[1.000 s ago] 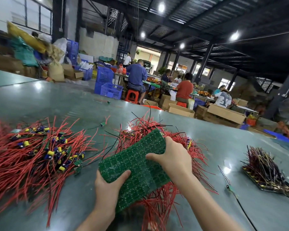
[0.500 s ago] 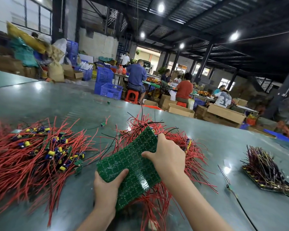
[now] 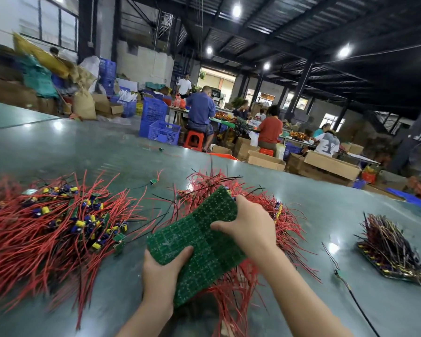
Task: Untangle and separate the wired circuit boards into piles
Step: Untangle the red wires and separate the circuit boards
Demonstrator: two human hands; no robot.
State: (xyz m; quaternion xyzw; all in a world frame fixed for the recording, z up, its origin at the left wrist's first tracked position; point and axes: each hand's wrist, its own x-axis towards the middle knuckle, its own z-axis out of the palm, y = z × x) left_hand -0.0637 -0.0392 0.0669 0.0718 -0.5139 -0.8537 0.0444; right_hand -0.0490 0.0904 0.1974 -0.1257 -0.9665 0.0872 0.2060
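Left hand (image 3: pixel 164 269) gripping near corner of green panelised circuit board (image 3: pixel 199 242), thumb on top, right hand (image 3: pixel 247 226) clamping far edge, red wires (image 3: pixel 231 295) dangling beneath

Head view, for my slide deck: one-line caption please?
Both hands, left hand and right hand, grip a green circuit board panel trailing red wires above a table.
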